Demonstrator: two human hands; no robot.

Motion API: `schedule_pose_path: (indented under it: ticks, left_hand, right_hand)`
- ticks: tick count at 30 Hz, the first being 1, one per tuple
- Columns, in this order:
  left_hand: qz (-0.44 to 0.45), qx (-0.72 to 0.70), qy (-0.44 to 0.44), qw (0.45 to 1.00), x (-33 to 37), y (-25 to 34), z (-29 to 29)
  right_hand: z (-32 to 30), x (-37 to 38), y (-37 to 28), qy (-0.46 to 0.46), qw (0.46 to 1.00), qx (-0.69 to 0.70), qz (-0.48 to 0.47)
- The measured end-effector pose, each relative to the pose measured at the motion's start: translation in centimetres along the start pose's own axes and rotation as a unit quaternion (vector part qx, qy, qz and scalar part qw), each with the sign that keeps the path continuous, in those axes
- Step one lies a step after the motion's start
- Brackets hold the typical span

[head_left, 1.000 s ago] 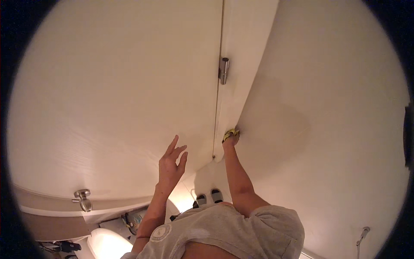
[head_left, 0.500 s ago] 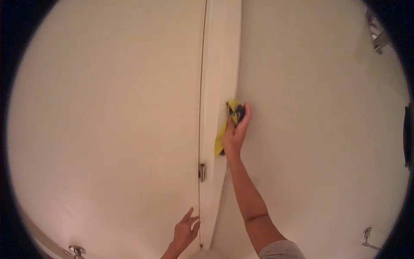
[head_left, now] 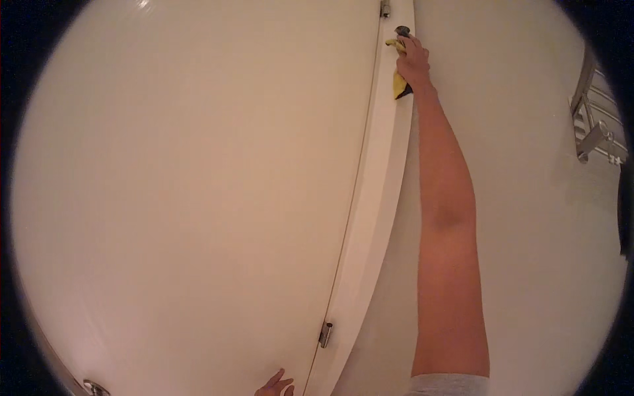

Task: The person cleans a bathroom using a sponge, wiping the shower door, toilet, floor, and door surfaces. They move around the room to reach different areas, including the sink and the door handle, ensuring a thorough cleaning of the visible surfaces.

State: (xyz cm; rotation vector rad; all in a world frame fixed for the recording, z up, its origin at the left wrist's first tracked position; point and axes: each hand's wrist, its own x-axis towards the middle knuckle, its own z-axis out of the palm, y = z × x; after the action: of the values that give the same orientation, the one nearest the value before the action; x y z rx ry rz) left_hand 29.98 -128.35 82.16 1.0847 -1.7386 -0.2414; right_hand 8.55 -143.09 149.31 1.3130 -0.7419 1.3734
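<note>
My right arm stretches far up along the white door frame (head_left: 378,218). At its upper end my right hand (head_left: 415,63) is closed round a yellow and dark cloth (head_left: 399,86), which lies against the frame just below the top hinge (head_left: 385,9). Part of the cloth hangs below the fingers and a dark bit sticks out above them. Low in the view, my left hand (head_left: 274,384) shows only its fingers and part of the palm. Those fingers are apart, hold nothing, and are beside the pale door (head_left: 198,198); whether they touch it I cannot tell.
A second metal hinge (head_left: 325,334) sits lower on the frame. The door's round metal handle (head_left: 96,387) shows at the bottom left. On the wall to the right hangs a chrome towel rail (head_left: 598,125), with a dark object (head_left: 624,211) below it at the rim.
My right hand has slid the cloth higher up the frame and the arm has straightened. The view has tilted up, bringing in the top hinge and more towel rail. My left hand sits lower in view.
</note>
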Motion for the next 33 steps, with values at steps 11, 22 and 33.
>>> schedule_pose_path:
  ticks: [11,22,33]
  left_hand:
    - [-0.011,-0.041,-0.076,0.996,3.3,1.3,1.7]
    - [0.007,-0.029,-0.020,0.999,4.1,-0.3,1.9]
    - [0.035,-0.064,-0.077,0.994,2.8,-2.1,3.8]
  right_hand:
    - [-3.0,-8.6,-1.6,-0.107,0.948,-0.228,-0.194]
    - [3.0,4.4,-0.6,-0.104,0.934,-0.335,-0.066]
    - [-1.8,-20.2,-3.8,-0.086,0.967,-0.137,-0.198]
